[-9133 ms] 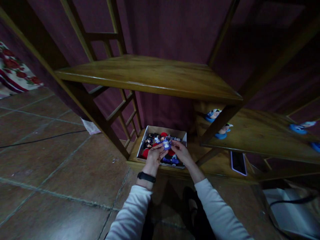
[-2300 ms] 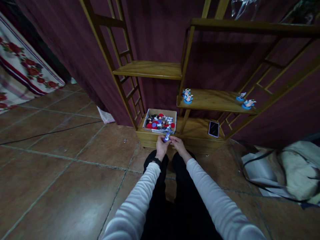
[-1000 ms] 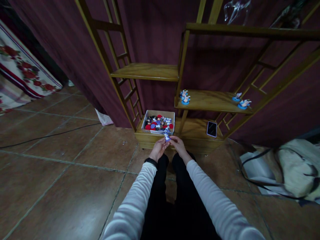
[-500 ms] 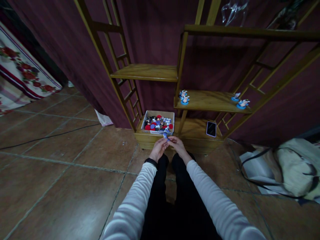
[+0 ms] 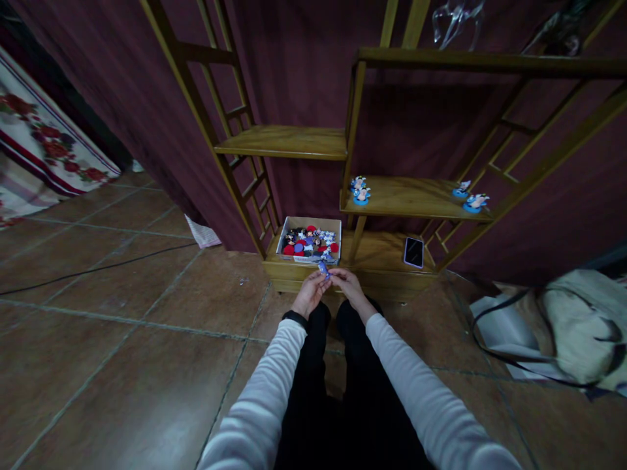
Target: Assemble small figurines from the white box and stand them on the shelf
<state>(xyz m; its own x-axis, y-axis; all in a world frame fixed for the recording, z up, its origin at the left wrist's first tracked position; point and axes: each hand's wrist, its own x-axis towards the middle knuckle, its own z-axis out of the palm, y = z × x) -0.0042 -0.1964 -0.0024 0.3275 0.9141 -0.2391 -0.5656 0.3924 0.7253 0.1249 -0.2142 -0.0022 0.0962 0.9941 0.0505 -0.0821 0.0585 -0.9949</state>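
Between my hands is a small purple-and-white figurine [image 5: 324, 268], held just in front of the box. My left hand [image 5: 312, 291] pinches it from the left, and my right hand [image 5: 347, 282] has its fingertips closed on it from the right. The fingers hide its lower part. Right behind it, an open cardboard box [image 5: 285, 222] on the bottom shelf holds several small figurines and red and purple discs, all jumbled together.
The wooden shelf unit [image 5: 284, 140] stands before a dark red curtain. Figurines on blue bases [image 5: 361, 196] sit at both ends of the middle-right shelf [image 5: 406, 197]. A phone [image 5: 414, 252] lies on the bottom shelf; a pale bag [image 5: 580, 326] rests on the floor at right.
The figurine has tilted slightly between my fingers. Both hands stay in almost the same place, and everything else is unchanged.
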